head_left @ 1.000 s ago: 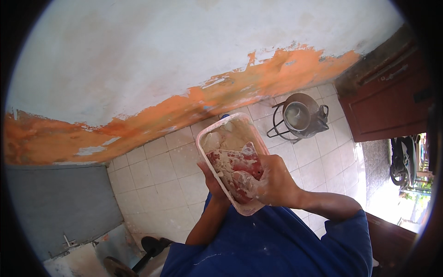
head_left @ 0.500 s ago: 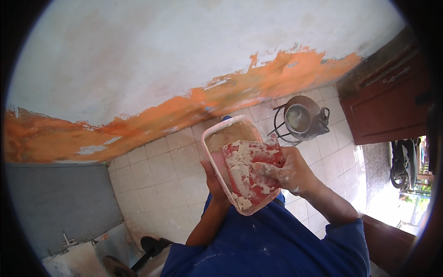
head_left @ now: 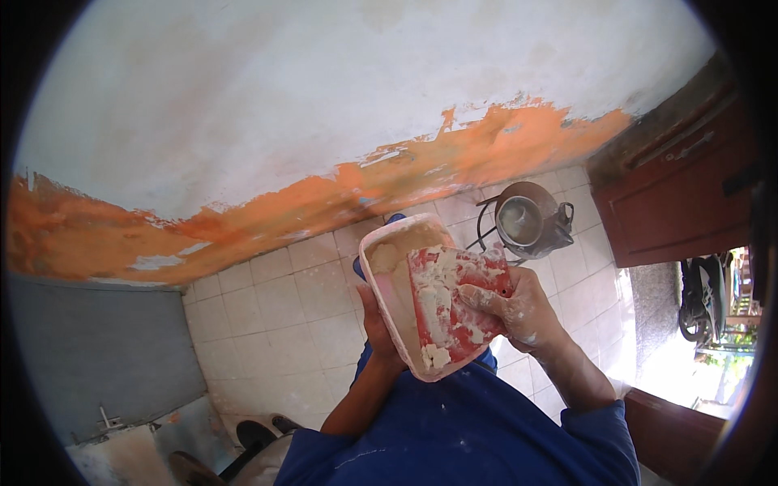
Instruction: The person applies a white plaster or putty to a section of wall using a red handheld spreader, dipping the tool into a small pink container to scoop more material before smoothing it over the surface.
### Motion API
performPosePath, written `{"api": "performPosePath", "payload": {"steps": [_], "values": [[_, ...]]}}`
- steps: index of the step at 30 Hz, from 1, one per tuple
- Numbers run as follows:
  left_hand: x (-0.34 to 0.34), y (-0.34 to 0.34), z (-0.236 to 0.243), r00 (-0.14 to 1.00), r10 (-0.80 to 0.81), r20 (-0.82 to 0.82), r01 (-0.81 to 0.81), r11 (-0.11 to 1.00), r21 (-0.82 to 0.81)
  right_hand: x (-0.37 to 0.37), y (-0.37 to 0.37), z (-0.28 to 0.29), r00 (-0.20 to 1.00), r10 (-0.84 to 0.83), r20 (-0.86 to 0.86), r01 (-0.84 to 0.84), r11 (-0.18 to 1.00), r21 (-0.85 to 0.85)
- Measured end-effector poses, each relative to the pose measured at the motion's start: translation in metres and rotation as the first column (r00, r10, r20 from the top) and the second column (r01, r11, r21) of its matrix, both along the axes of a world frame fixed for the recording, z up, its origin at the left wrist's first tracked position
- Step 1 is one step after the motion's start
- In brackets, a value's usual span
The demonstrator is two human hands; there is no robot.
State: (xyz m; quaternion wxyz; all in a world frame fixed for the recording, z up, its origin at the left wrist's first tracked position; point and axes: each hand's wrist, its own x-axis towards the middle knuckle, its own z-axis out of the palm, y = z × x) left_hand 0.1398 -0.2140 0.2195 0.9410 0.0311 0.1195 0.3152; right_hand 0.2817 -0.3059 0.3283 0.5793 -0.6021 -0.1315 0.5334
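Note:
A pinkish, putty-smeared plastic tub is held in front of my body by my left hand, whose fingers wrap its left side and partly vanish beneath it. Beige putty coats the tub's inside, thickest at its far end. My right hand, dusted with dried putty, grips a flat red putty spreader, thumb on top. The spreader lies over the right half of the tub. Wet putty covers much of its face, with a lump at the near left corner.
Ahead rises a wall, white above and orange along its bottom. A metal pot rests on a round stool beside a dark bag. Right are a brown door and a motorcycle outside; left, a grey panel.
The spreader and my right hand have shifted slightly right and nearer over the tub, baring more of its inside. My left hand keeps its hold on the tub.

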Motion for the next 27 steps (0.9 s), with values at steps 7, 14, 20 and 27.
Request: {"api": "performPosePath", "payload": {"steps": [7,14,20,27], "values": [[-0.009,-0.006,-0.004,0.999,-0.031,0.021,0.032,0.999,-0.028,0.000,-0.005,-0.001,0.971,-0.176,-0.159,0.187,0.981,0.054],[0.012,-0.014,-0.016,0.991,-0.120,-0.067,0.116,0.991,-0.061,0.009,-0.017,-0.018,0.923,-0.258,-0.284,0.293,0.952,0.087],[0.051,-0.025,-0.005,0.999,-0.050,-0.017,0.050,0.997,-0.052,0.045,-0.019,-0.020,0.905,-0.267,-0.330,0.328,0.934,0.145],[0.086,-0.030,0.025,0.987,0.017,-0.163,-0.015,1.000,0.009,0.094,-0.004,0.007,0.960,-0.138,-0.245,0.180,0.971,0.157]]}}
